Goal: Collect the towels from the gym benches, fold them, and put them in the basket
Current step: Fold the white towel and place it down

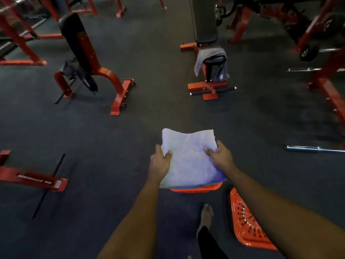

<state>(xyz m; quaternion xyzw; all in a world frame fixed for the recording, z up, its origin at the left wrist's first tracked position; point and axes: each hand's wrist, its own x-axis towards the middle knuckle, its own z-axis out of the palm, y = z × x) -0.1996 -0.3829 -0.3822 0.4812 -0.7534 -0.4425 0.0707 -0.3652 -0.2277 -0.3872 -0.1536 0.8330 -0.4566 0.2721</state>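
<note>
folded pale lavender towel (188, 161) held in both hands over an orange plastic basket (197, 189)
the left hand (161, 165) and right hand (220, 156) each pinch a side edge of the towel, thumbs on top and fingers curled beneath. it covers most of the basket; whether they touch is unclear. well beyond, a grey towel (211, 53) drapes over a red-framed gym bench (207, 86).

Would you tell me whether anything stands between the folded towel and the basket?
Nothing visible does. The left hand and right hand hold the folded towel just above the orange basket, whose rim shows beneath it; the towel hides the opening.
</note>
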